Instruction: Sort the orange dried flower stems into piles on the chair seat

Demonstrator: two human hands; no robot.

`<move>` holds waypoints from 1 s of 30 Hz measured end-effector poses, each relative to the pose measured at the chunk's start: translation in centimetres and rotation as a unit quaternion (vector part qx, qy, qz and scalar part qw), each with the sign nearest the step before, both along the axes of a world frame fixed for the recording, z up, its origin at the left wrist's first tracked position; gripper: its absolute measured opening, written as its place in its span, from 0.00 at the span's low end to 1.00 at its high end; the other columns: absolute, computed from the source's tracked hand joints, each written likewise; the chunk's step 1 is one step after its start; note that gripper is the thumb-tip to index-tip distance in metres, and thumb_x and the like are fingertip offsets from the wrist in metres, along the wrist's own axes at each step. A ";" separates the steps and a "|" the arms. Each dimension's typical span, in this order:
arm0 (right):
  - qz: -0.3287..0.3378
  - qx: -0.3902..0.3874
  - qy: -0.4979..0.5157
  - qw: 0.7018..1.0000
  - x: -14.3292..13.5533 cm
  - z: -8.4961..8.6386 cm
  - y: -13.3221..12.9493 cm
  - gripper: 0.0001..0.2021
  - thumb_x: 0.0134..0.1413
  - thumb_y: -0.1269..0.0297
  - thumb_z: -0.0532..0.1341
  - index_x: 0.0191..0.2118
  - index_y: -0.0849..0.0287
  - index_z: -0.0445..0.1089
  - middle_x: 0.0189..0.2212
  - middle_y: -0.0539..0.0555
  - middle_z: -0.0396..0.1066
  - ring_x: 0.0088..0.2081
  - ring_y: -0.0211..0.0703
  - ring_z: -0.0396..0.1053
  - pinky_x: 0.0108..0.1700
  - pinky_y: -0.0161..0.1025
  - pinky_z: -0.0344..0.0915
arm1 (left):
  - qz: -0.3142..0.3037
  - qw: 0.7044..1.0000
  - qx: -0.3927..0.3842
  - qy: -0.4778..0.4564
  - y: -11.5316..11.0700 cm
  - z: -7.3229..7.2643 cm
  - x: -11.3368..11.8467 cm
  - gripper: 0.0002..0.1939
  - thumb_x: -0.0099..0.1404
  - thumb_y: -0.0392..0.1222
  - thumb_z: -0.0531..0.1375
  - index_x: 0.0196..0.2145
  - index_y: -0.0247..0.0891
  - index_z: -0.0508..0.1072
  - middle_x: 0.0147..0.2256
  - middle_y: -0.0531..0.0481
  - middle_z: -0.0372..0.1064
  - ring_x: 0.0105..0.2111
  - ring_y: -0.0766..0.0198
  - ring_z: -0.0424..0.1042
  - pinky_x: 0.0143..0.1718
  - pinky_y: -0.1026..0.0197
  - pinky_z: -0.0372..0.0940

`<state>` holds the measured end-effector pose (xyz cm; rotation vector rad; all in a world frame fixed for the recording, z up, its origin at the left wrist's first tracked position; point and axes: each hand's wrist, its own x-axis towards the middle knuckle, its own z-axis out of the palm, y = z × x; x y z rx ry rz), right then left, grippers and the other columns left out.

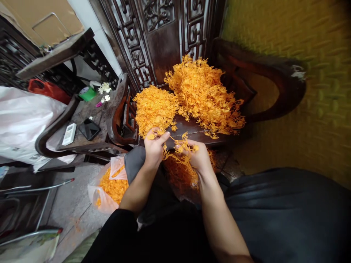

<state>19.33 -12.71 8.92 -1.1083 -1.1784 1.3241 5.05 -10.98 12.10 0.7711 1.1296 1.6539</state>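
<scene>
In the head view, my right hand (199, 156) is closed around a branched orange plastic sprig (185, 148) with thin, spidery arms. A strand of it stretches across to my left hand (154, 149), whose thumb and fingers pinch small orange pieces at its end. Just beyond my left hand lies a dense heap of small orange pieces (155, 106). Farther right, a larger, looser pile of branched orange sprigs (203, 95) rests on the same dark wooden seat (189, 126). Below my hands, more orange strands (182, 175) show between my legs, partly hidden.
A clear plastic bag of orange pieces (113, 182) is on the floor at left. On the wooden side table sit a phone (90, 129), a white box-shaped item (69, 134) and a green tape roll (87, 94). The curved chair arm (290, 87) rises at right.
</scene>
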 end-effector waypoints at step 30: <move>-0.043 -0.028 0.220 0.974 1.3 -0.1 -0.1 0.21 0.41 0.64 0.78 0.42 0.53 0.73 0.37 0.52 0.79 0.32 0.43 0.76 0.31 0.38 0.75 | -0.370 0.910 -0.093 0.160 0.1 -1.1 0.8 0.29 0.60 0.65 0.67 0.43 0.33 0.79 0.37 0.45 0.77 0.36 0.62 0.75 0.41 0.61 0.69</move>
